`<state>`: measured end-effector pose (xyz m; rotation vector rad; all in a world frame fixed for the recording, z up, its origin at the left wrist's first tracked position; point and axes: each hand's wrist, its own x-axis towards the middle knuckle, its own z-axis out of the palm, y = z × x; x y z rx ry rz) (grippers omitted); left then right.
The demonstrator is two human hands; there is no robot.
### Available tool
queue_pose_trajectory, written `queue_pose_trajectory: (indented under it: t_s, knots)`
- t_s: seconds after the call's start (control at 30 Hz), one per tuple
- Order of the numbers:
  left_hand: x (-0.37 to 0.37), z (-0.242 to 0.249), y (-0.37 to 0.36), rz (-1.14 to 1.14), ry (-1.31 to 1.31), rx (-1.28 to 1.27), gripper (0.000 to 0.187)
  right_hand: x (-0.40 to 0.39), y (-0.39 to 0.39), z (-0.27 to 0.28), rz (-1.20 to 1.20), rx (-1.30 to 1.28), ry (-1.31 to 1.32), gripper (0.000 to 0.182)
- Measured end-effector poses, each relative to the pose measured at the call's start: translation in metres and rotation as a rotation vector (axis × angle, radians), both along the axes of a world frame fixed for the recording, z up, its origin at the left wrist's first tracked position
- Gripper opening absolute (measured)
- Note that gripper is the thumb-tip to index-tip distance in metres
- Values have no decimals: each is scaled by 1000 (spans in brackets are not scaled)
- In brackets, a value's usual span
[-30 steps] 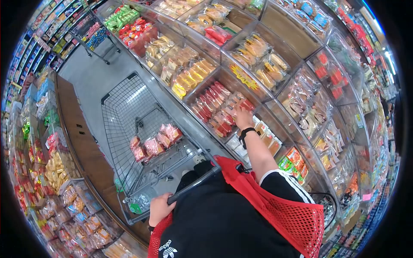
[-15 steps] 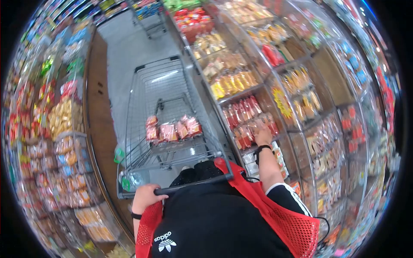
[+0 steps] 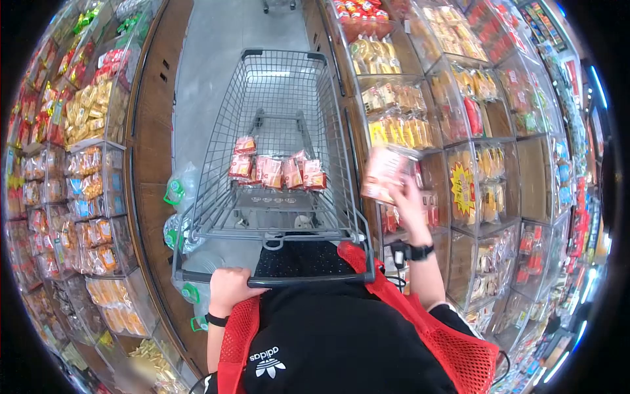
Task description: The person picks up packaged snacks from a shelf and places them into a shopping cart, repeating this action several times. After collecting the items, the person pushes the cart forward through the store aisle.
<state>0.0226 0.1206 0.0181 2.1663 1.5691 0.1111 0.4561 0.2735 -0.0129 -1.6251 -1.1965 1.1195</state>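
My left hand (image 3: 230,287) is wrapped round the dark handlebar (image 3: 308,281) of a grey wire shopping cart (image 3: 220,164). Raised in front of the right-hand shelves, my right hand (image 3: 411,205) grips a pink and white snack packet (image 3: 385,172), slightly blurred by motion. Behind that hand, a clear bin holds similar red and pink packets (image 3: 426,213). Several red and pink snack packets (image 3: 272,172) lie in a row inside the cart, near its handle end.
Clear bins of wrapped snacks line both sides, with yellow-wrapped snacks (image 3: 400,131) on the right and gold-wrapped sweets (image 3: 92,113) on the left. Large clear bottles with green handles (image 3: 176,192) stand on the floor left of the cart. Another cart's wheels (image 3: 279,6) show far ahead.
My right hand has come out of the bin of red and pink packets and now holds one up nearer the cart. The left hand stays on the handlebar. My view has turned slightly.
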Motion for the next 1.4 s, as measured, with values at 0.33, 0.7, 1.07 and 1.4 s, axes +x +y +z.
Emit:
queue_pose_trajectory:
  t_s: [0.33,0.7,1.07,1.4]
  knots:
    - [-6,-6,-3,16,2,-48,48,-194,106,-191,373,-752,322,28]
    - [-5,-8,-6,18,11,-52,50,-154,105,-254,464,-1011,-10,16]
    - [0,-12,-13,-36,62,158,58,0,88,3,284,-286,262,36]
    - [-1,-14,-14,-98,101,186,60,167,-87,-115,-223,-409,-877,50]
